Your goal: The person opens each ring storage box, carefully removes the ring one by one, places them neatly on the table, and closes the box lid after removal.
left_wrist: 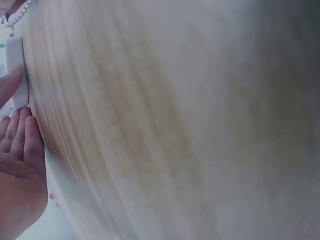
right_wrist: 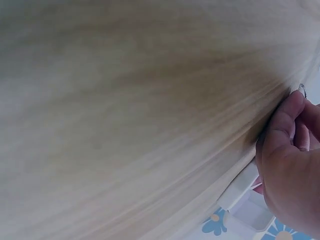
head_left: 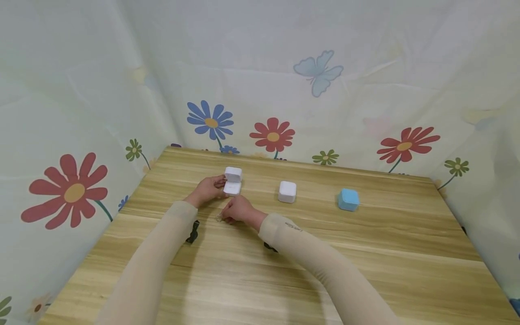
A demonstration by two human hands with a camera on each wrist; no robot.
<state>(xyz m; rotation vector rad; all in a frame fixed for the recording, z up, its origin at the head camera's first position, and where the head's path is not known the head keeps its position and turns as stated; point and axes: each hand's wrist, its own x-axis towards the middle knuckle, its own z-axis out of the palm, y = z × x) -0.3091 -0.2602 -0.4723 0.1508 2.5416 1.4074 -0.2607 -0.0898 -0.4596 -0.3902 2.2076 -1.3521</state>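
On the left part of the table stands an open white jewelry box (head_left: 233,188) with its lid raised. My left hand (head_left: 208,189) steadies it from the left. In the left wrist view the thumb (left_wrist: 12,82) lies against the box (left_wrist: 20,55), and the other fingers touch its side. Just in front of the box, my right hand (head_left: 239,210) pinches a small silvery ring (head_left: 219,217) between thumb and fingertips, close to the tabletop. The ring (left_wrist: 19,14) shows a twisted, bead-like band in the left wrist view; part of it is hidden by the fingers.
A closed white box (head_left: 287,192) stands right of the open one, and a closed blue box (head_left: 348,199) farther right. All are on a wood-grain table (head_left: 365,253). A flowered cloth (head_left: 260,81) hangs behind the table's back edge.
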